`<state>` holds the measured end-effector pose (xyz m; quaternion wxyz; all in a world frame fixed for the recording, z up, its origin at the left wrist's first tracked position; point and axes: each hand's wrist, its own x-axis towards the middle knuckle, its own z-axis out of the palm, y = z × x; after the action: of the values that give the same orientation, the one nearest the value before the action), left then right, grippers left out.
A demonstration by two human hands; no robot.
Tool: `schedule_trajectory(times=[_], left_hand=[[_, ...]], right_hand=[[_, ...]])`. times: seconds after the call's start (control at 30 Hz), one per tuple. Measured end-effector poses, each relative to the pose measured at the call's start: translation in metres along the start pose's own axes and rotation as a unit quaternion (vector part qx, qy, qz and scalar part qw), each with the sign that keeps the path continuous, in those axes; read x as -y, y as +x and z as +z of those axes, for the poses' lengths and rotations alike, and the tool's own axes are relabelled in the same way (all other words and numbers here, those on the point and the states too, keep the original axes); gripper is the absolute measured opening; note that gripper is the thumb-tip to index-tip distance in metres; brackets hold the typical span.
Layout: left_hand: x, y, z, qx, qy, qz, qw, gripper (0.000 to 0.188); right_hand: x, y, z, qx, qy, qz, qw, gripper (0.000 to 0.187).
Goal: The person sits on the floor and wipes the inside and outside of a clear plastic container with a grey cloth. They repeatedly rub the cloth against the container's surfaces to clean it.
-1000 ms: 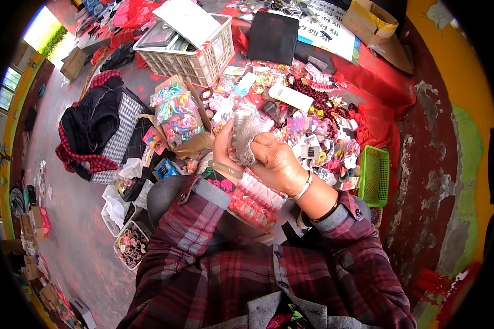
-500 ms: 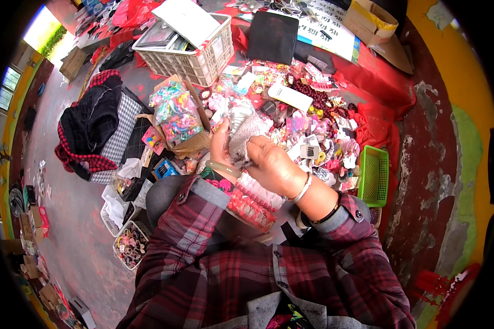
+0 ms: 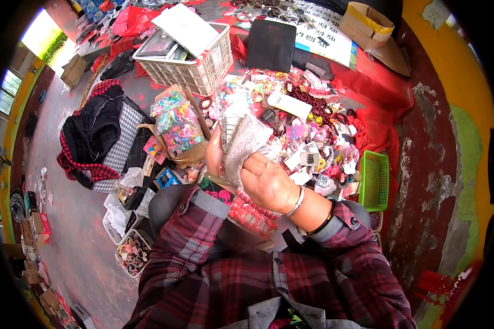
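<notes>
My right hand is closed on a crumpled grey cloth with a fuzzy look. The cloth hangs over what my left hand holds. Only the thumb side of my left hand shows, upright at the cloth's left edge; its fingers are hidden behind. Just beyond the cloth is a pale striped piece, perhaps in clear wrap, and its kind is unclear. Below my hands lie red-and-white patterned packs. Behind them spreads a heap of small hair accessories and trinkets.
At left, an open carton holds bags of colourful small pieces, with a dark jacket beyond it. A white crate stands far back. A green basket is at right, and a small basket of hair ties at lower left.
The grey cloth is spread taller and broader now, covering more of my left hand. My right hand has shifted slightly down and left. The whole view has moved a little.
</notes>
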<state>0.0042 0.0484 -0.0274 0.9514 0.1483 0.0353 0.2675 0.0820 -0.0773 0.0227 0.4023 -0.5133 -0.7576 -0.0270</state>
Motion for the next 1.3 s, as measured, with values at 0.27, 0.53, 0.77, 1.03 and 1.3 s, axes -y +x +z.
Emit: schedule_trajectory(times=[0.27,0.53,0.77,1.03,1.3], left_hand=[[0.001,-0.004,-0.002,0.017,0.018,0.012,1.0,0.046],[-0.005,-0.007,0.009,0.048,-0.034,-0.041,0.997,0.05],[-0.001,-0.01,0.01,-0.02,-0.002,-0.018,1.0,0.051],[-0.002,-0.013,0.018,-0.005,-0.021,-0.01,1.0,0.049],[-0.004,-0.012,0.013,0.017,-0.039,-0.049,0.998,0.051]], right_hand=[[0.001,0.0,-0.004,0.028,-0.006,0.014,1.0,0.017],[0.014,0.0,-0.015,0.024,-0.009,-0.037,0.999,0.021],[0.013,-0.004,-0.01,0.002,-0.011,-0.034,0.999,0.017],[0.018,-0.002,-0.012,-0.003,-0.014,-0.058,0.998,0.02],[0.025,0.001,-0.016,-0.011,-0.016,-0.065,0.998,0.02]])
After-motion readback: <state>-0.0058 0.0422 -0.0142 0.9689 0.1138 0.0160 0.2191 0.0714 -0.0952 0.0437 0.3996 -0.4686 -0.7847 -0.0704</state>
